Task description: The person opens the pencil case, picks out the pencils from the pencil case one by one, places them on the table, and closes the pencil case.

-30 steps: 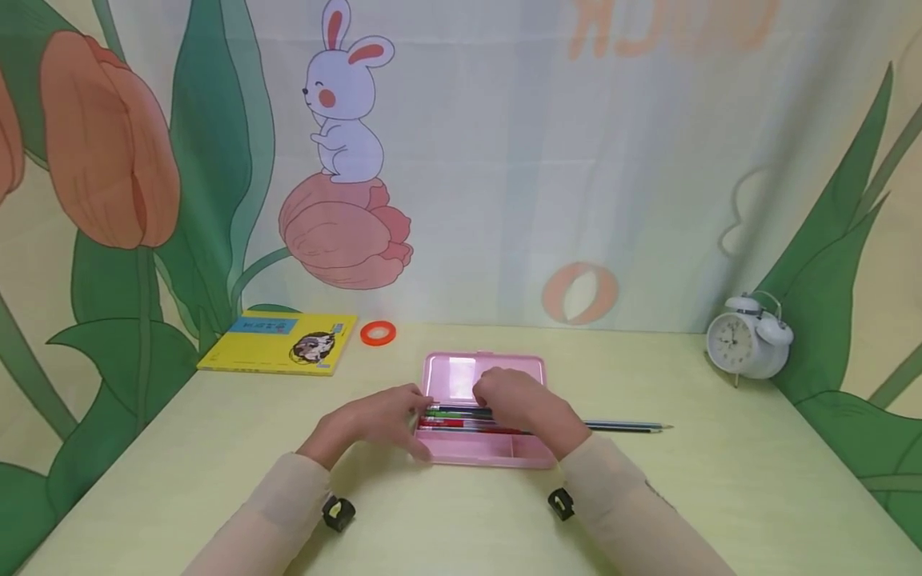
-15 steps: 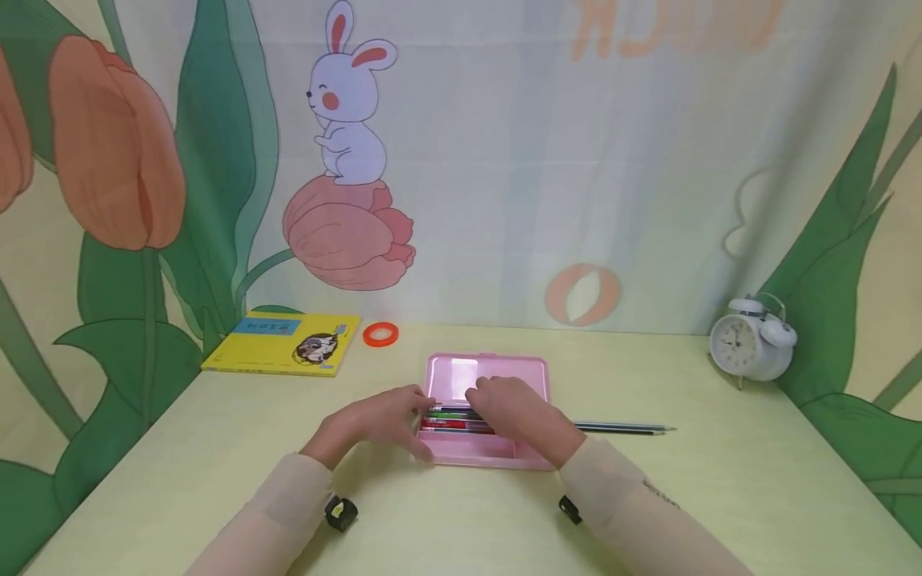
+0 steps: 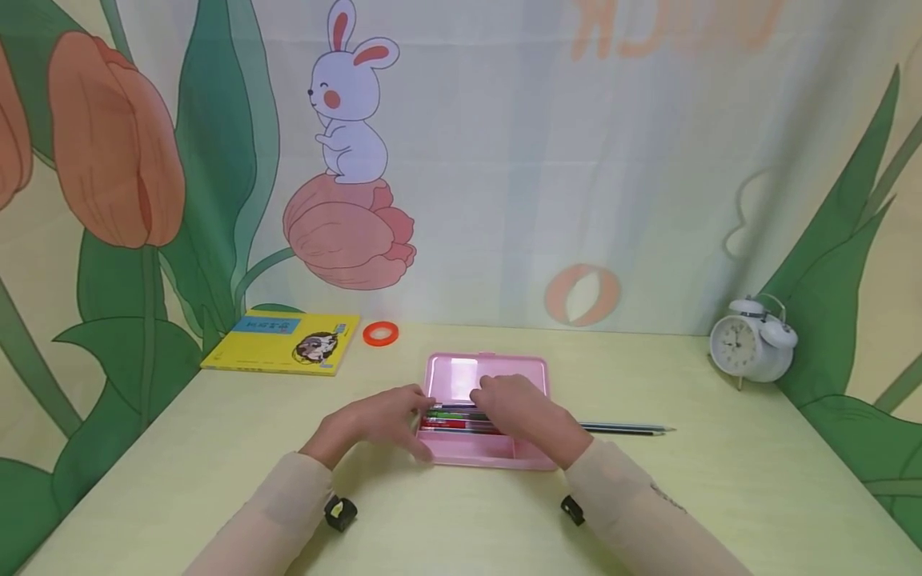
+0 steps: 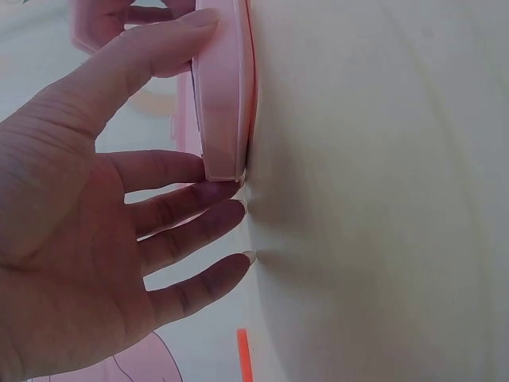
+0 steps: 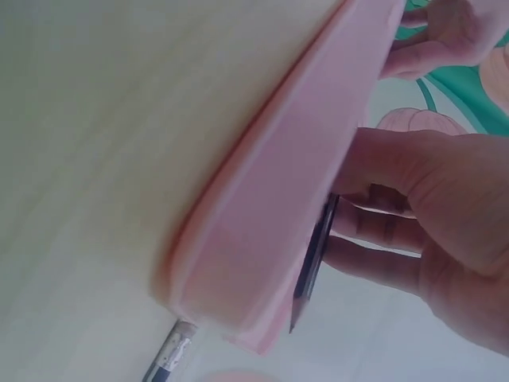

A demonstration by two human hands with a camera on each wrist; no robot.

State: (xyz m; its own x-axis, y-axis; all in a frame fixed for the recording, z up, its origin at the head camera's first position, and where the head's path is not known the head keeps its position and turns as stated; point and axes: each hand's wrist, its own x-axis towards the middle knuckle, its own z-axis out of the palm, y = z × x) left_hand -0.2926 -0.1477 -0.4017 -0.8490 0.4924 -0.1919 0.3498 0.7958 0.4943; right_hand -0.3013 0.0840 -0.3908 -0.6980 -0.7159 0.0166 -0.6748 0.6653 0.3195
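The pink pencil case (image 3: pixel 464 450) lies open on the table, its lid (image 3: pixel 519 366) folded back. Several pens and pencils (image 3: pixel 450 426) fill its long compartment. My left hand (image 3: pixel 382 418) holds the case's left end, thumb on the front wall and fingertips at the end corner, as the left wrist view shows. Over the right part of the compartment, my right hand (image 3: pixel 522 408) has curled fingers that pinch a dark pencil (image 5: pixel 316 259); its sharpened tip points out to the right. The pencil's other end is hidden by the hand.
Two pencils (image 3: pixel 627 429) lie on the table to the right of the case, points outward. A yellow book (image 3: pixel 274 346) and an orange ring (image 3: pixel 380 334) are at the back left. A white alarm clock (image 3: pixel 752 342) stands far right, before a printed curtain.
My right hand dipped slightly toward the front left over the compartment, then shifted a little back to the right. My left hand stays at the case's left end.
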